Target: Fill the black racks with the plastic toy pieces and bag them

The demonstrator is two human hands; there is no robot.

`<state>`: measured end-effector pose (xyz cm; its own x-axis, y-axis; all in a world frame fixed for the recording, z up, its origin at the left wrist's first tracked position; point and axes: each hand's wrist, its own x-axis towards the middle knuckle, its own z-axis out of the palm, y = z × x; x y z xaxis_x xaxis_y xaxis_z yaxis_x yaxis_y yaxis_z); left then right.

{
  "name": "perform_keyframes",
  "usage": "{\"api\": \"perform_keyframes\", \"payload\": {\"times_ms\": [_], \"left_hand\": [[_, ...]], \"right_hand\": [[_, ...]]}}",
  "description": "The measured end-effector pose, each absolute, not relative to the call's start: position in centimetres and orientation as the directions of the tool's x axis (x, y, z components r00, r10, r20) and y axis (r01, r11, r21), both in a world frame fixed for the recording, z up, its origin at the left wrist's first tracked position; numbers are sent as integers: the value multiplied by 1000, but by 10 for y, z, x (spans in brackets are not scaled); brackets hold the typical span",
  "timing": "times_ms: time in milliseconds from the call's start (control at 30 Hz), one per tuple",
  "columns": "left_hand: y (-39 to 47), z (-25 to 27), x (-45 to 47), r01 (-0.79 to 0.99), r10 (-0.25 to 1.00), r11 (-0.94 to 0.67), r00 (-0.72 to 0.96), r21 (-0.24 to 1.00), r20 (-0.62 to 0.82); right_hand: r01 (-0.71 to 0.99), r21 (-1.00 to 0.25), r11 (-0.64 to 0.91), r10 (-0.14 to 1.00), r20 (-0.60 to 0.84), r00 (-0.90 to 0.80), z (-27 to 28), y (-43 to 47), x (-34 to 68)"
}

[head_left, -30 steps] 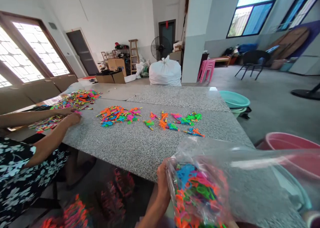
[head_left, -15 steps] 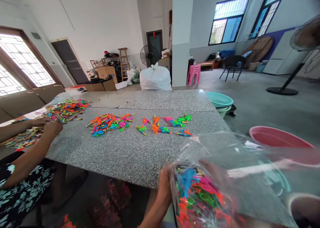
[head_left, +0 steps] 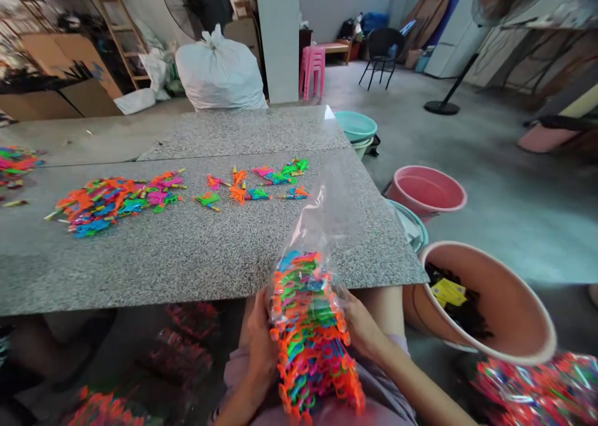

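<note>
Left hand is gripping one side of a clear plastic bag and the right hand is clasping the other, so it's basically getting sandwiched between the two — fingertips are mostly hiding behind it, so I'm not seeing those. The bag is bulging with bright plastic pieces in orange, green, blue and pink. It's resting over the person's lap, right at the near edge of the speckled table, with its loose top leaning out over the tabletop. Further in, some loose toys are lying scattered, and a bigger pile is spreading out to their left. Over on the right, an orange-brown tub is holding dark stuff plus something yellow — and a pink basin is standing beyond it.
</note>
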<state>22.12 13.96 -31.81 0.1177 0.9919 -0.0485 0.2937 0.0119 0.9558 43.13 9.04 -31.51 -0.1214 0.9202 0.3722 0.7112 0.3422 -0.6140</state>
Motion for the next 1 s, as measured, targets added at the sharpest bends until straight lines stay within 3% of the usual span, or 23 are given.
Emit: {"api": "perform_keyframes", "payload": {"times_ms": [67,133,200,233,367,467,567,667,767,1000], "left_hand": [[138,-318,219,370,984,-98,175,924,34],[135,-320,213,406,972,-167,223,899,79],[132,-320,207,422,969,-188,225,887,99],[130,-318,205,428,966,-204,235,881,109],[130,-299,209,434,921,-346,325,832,214],[132,-291,211,485,880,-475,260,734,398],[128,-298,205,543,757,-623,237,563,609],[124,-307,194,454,597,-783,359,425,717],[125,-305,188,347,528,-846,440,405,726],[136,-281,197,433,712,-701,394,566,581]], "right_hand": [[663,-688,296,934,354,-49,-313,89,431],[621,-756,206,908,385,167,-311,85,433],[641,-747,178,813,478,332,-306,80,437],[674,-711,200,776,535,333,-303,78,438],[769,-523,369,771,634,60,-288,76,444],[790,-427,440,730,682,-38,-282,77,449],[798,-284,532,665,724,-185,-281,72,454],[776,-171,607,625,705,-334,-281,60,459],[746,-162,646,646,638,-420,-281,51,460],[738,-263,622,691,627,-360,-281,60,451]]}}
